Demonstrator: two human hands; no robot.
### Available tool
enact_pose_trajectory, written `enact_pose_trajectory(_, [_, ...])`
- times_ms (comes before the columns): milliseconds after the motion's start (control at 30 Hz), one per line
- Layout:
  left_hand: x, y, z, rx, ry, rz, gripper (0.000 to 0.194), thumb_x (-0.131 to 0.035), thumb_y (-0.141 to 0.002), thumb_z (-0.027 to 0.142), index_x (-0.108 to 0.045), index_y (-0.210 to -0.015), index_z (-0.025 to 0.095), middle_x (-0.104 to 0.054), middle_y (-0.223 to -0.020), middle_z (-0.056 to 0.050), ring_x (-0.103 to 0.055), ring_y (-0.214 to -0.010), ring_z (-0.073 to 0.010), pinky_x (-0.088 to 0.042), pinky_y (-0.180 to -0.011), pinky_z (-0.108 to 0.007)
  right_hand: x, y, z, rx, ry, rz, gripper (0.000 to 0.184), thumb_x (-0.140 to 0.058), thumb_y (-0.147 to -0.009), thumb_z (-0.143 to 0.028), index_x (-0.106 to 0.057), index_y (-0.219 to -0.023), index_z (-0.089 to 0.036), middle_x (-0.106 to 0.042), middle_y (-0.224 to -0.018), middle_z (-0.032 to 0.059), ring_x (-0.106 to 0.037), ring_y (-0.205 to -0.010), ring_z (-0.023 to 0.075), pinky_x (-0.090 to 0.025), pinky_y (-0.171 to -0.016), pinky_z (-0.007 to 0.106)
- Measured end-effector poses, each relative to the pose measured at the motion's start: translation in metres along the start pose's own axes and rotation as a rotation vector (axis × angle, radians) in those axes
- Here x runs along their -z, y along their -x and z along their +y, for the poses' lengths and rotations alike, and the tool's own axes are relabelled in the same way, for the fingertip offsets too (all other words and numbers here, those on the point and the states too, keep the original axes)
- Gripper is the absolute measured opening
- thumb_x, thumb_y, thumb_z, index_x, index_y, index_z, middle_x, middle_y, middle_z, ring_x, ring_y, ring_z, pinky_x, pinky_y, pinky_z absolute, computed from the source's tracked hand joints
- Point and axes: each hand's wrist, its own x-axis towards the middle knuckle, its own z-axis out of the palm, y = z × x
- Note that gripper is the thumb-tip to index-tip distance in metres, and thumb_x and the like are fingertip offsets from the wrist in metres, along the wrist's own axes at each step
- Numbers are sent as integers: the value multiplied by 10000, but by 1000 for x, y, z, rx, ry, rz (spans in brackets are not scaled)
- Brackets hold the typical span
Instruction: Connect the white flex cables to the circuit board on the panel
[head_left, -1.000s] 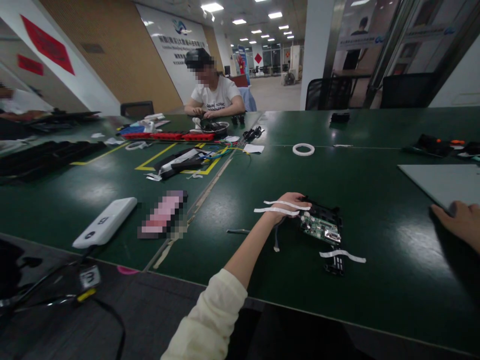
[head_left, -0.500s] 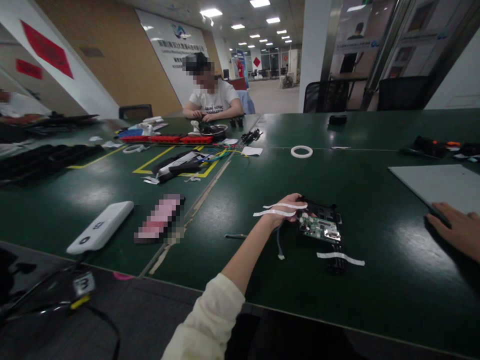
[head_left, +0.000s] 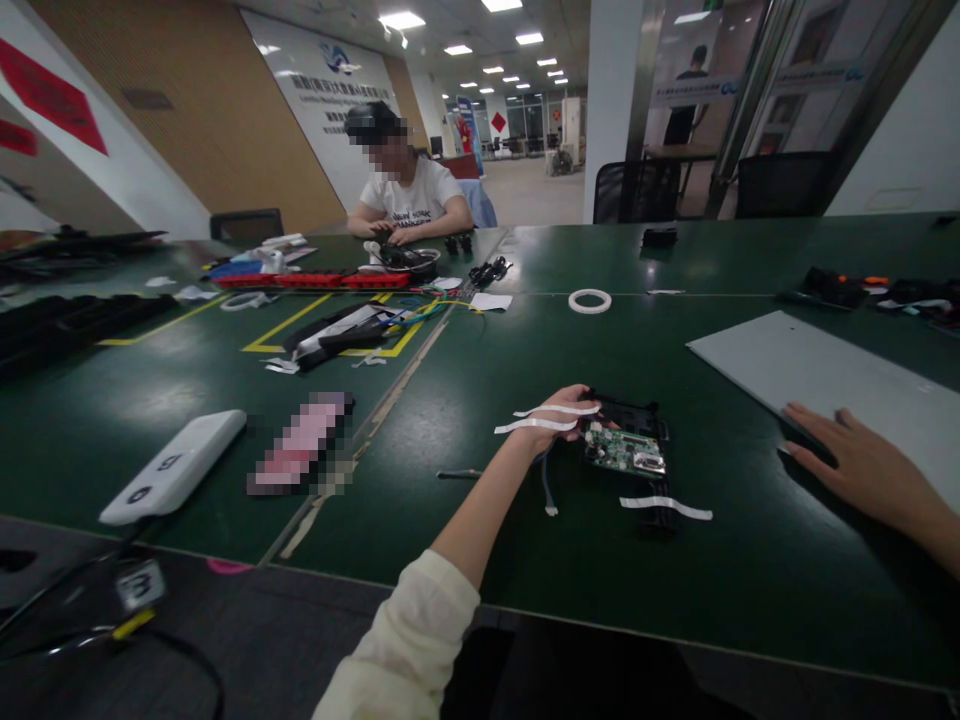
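Observation:
My left hand (head_left: 556, 412) is closed on the edge of a black plastic frame (head_left: 634, 415) that carries a green circuit board (head_left: 622, 450). White tape strips (head_left: 534, 425) lie across the back of that hand. Another white strip (head_left: 666, 507) crosses a narrow black part below the board. A grey cable (head_left: 549, 487) hangs beside my left wrist. On the right, my right hand (head_left: 862, 462) rests with fingers stretched out along the near edge of a flat grey panel (head_left: 832, 375). Its thumb and fingers are apart.
A ring of white tape (head_left: 589, 301) lies beyond the frame. To the left are a white power bank (head_left: 176, 467) and a blurred pink object (head_left: 304, 445). Red trays (head_left: 311, 281), wires and a black-and-white bundle (head_left: 341, 335) lie farther back, before a seated person (head_left: 412, 190).
My right hand and the grey panel have moved left, closer to the circuit board. The whole view has shifted slightly; my left hand keeps its hold on the frame.

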Motion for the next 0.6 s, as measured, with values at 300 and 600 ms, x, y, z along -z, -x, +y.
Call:
enact_pose_trajectory(300, [-1, -1, 2, -7, -37, -9, 354, -599, -791, 323, -477, -1070, 143, -693, -858, -101, -441, -423, -44, -204, -393, -180, 5, -2, -42, 276, -19, -71, 670, -367, -865, -551, -188, -1465, -314, -226, -1491, -21, -208, -1344, 360, -344, -1013, 570])
enact_pose_trajectory(600, [-6, 9, 13, -66, -20, -69, 216, -566, -803, 245, -475, -981, 165, -679, -808, -50, -440, -406, -33, -242, -351, -155, 29, -6, -97, 456, -151, -117, 592, -397, -879, -442, -221, -1441, -378, -268, -1460, -94, -167, -1367, 285, -366, -1024, 521])
